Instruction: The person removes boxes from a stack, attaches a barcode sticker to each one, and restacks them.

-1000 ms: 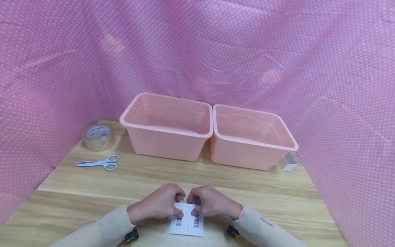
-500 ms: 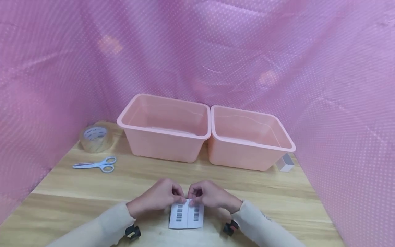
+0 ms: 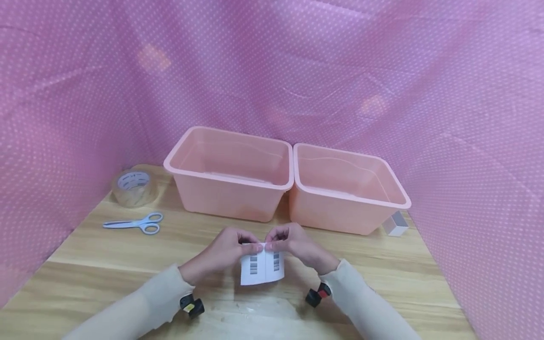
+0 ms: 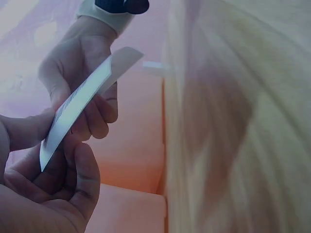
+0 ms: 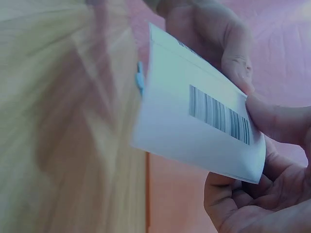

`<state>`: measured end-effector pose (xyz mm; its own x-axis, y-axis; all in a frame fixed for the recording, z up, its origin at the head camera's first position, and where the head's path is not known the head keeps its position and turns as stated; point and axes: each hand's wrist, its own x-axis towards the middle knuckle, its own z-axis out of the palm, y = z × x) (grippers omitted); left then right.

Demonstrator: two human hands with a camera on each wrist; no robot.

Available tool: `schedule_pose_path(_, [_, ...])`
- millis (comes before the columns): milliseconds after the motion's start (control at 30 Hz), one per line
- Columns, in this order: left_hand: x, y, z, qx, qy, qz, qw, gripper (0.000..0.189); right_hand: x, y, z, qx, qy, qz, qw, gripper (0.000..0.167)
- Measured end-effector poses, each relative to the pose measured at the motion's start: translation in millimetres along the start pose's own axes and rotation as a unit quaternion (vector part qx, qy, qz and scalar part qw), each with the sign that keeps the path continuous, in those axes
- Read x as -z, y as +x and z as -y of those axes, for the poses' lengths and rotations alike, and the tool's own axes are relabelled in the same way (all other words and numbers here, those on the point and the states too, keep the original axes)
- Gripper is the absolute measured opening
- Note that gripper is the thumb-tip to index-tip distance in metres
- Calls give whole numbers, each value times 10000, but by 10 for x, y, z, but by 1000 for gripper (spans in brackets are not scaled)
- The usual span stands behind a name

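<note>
A small white sheet of barcode labels (image 3: 262, 270), with a dividing line between two printed barcodes, is held up above the wooden table. My left hand (image 3: 227, 248) pinches its upper edge left of the line. Just right of the line, my right hand (image 3: 295, 244) pinches the same edge, thumb on the printed face. In the left wrist view, the label sheet (image 4: 80, 107) is seen nearly edge-on and slightly bowed. One barcode shows plainly on the label sheet (image 5: 167, 104) in the right wrist view; the fingers behind it are partly hidden.
Two pink bins (image 3: 225, 196) (image 3: 335, 212) stand side by side at the back. Blue scissors (image 3: 135, 223) and a roll of clear tape (image 3: 135, 189) lie at the left. A small white box (image 3: 396, 224) sits beside the right bin. Pink dotted cloth (image 3: 272, 71) surrounds the table.
The label sheet has risen off the table and moved away from the body, its lower edge now hanging free. Both hands have moved forward and up, with their thumbs now at the sheet's upper edge.
</note>
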<state>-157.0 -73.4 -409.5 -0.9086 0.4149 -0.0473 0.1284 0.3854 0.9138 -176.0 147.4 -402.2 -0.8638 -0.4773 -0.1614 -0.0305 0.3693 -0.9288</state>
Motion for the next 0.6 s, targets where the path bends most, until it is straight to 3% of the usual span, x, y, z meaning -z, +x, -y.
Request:
schedule_pose_path(400, [-38, 121, -83, -145, -383, -358, 9985, 17, 138, 31, 84, 202, 450, -353, 9982, 10])
schedule_pose_path(600, [-73, 135, -108, -222, -495, -383, 9978, 17, 152, 21, 87, 265, 611, -383, 9970, 12])
